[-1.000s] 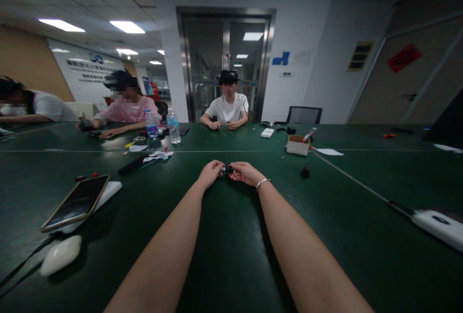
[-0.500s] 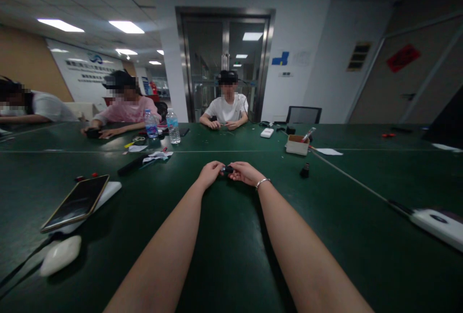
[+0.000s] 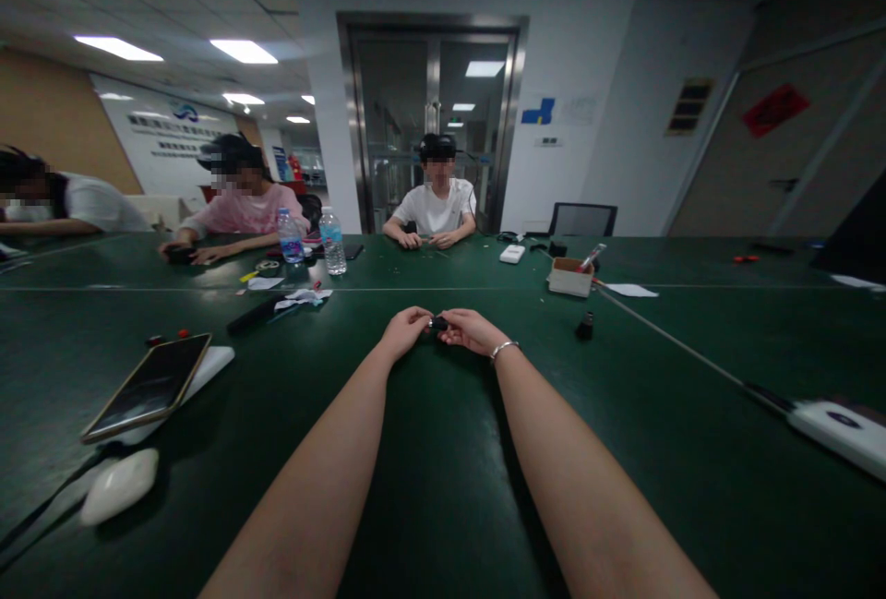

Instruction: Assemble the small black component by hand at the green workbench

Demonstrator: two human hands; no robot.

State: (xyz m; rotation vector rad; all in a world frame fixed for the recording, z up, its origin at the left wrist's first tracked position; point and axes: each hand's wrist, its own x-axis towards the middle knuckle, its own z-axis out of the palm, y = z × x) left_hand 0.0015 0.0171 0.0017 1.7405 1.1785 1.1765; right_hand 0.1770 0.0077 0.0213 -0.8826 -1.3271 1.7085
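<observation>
A small black object [image 3: 438, 324] with a shiny part at its left end is between my two hands, over the middle of the green table [image 3: 443, 451]. My left hand [image 3: 405, 333] pinches its left end with the fingertips. On the other side, the fingers of my right hand [image 3: 473, 331] are closed on the black end; a silver bracelet [image 3: 504, 350] circles that wrist. The object's finer shape is too small to make out. Another small black item [image 3: 585, 326] stands on the table to the right of my right hand.
At the left lie a phone [image 3: 149, 387] on a white device and a white rounded case [image 3: 121, 486]. Beyond are two bottles [image 3: 333, 244], papers [image 3: 303, 298] and a small box [image 3: 570, 278]. A white device [image 3: 844, 433] is far right. Three people sit around the table.
Both hands stay in nearly the same place around the black object. A little more of its shiny left end shows between the fingertips. The whole view has shifted very slightly.
</observation>
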